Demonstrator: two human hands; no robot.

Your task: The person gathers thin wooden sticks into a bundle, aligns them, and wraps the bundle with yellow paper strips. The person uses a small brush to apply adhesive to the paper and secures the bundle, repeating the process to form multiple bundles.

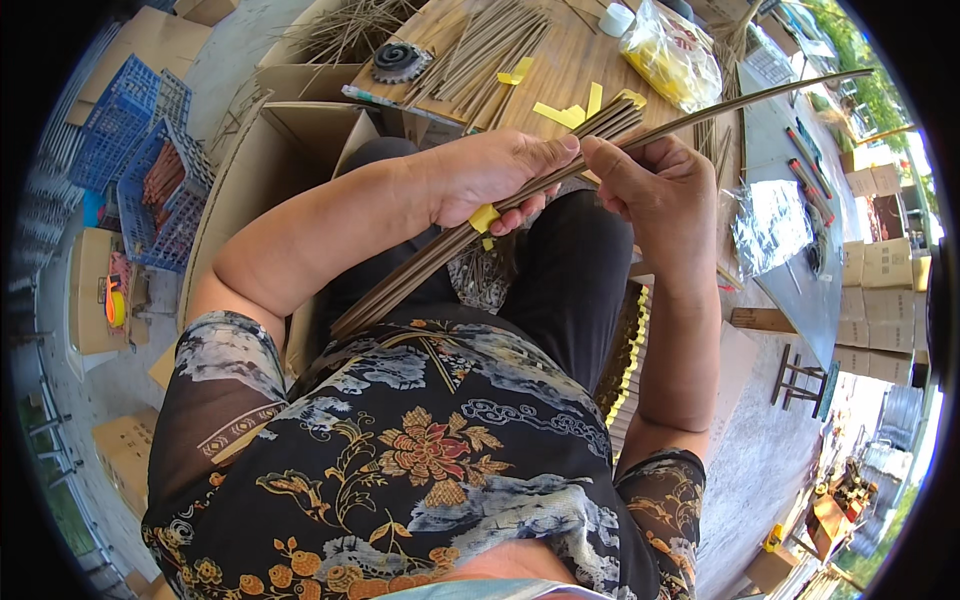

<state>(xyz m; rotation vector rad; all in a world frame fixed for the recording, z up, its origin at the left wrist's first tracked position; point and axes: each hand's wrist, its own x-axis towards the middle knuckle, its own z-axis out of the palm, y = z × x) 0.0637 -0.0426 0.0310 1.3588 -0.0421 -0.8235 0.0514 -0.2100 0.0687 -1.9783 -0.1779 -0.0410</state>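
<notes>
A bundle of long, thin brown sticks [395,285] slants across my lap, its lower end against my shirt. My left hand [490,175] is wrapped round it, thumb on top. Just below those fingers a yellow band [484,217] circles the bundle. My right hand [665,190] pinches at the upper part, close to my left thumb, with fingers closed on a few long sticks [765,100] that reach out to the upper right, past the bundle's other end. How many sticks it holds is hidden by the fingers.
On the wooden table [570,75] ahead are loose brown sticks [490,60], yellow strips [560,113], a coiled black object [398,62] and a clear bag [675,60] with yellow contents. An open cardboard box [240,205] stands at my left, blue crates [115,120] beyond it.
</notes>
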